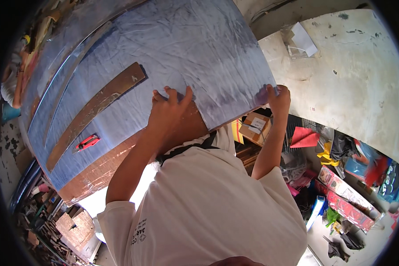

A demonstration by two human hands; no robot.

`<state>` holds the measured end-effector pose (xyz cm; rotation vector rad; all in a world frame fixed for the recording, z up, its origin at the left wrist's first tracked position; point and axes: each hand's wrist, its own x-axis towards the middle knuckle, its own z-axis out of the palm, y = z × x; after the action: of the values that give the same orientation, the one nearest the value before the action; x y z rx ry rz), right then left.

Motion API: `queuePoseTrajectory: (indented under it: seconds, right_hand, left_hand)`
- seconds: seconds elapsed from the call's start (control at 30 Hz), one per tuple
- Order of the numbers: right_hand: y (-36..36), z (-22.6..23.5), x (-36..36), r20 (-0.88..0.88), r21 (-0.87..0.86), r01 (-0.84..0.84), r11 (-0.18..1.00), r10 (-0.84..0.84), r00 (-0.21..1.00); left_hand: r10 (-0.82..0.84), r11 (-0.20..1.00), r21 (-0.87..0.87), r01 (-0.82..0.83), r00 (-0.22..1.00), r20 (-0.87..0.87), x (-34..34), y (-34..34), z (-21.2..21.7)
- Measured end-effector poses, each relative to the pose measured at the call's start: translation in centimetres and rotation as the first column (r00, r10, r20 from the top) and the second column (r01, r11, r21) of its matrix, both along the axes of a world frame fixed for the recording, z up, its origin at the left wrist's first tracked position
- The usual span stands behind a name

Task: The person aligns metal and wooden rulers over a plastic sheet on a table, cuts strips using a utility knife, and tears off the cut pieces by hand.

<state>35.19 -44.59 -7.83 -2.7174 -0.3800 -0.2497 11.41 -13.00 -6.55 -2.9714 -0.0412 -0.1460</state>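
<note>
A wrinkled blue-grey sheet (199,53) covers most of the table in front of me. My left hand (169,106) rests on it near the front edge, fingers spread. At the sheet's right edge my right hand (278,98) pinches its corner, thumb and fingers closed around the border. Left of my left hand lies a broad brown strip (95,111), flat on the sheet. Beyond it is a long thin strip (71,73). A red utility knife (88,142) sits between the brown strip and the front edge.
Brown tabletop (106,168) shows along the front edge. To the right stands a pale, scuffed table (350,75) with white paper (303,39) on it. Below are a cardboard box (255,127) and cluttered bags. Another person (11,84) is at the far left.
</note>
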Motion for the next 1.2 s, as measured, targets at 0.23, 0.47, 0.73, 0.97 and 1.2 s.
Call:
queuePoseTrajectory:
  seconds: [0.23,0.47,0.73,0.97,1.2]
  right_hand:
    - [-2.6,-1.0,1.9,-0.428,0.343,0.247,0.906,-0.083,0.9]
    - [-1.2,2.0,-3.7,-0.605,0.708,0.706,-0.015,0.503,0.617]
    - [3.8,1.2,-12.5,-0.604,0.631,0.774,0.052,0.659,0.448]
    - [6.0,0.8,-15.1,-0.634,0.632,0.763,0.136,0.656,0.409]
    - [6.4,2.6,-14.8,-0.597,0.644,0.762,0.07,0.668,0.444]
  left_hand:
    - [-0.004,1.0,-0.002,0.004,1.0,0.022,0.2,-0.1,0.2]
    - [-0.01,0.999,-0.035,0.011,1.0,0.012,-0.2,0.4,0.5]
    - [-0.013,0.988,-0.151,0.014,1.0,0.012,-0.5,0.9,0.9]
    - [-0.009,0.977,-0.213,0.01,1.0,0.004,-0.7,1.0,1.1]
    - [-0.094,0.98,-0.17,0.099,0.995,0.039,-1.0,1.1,1.4]
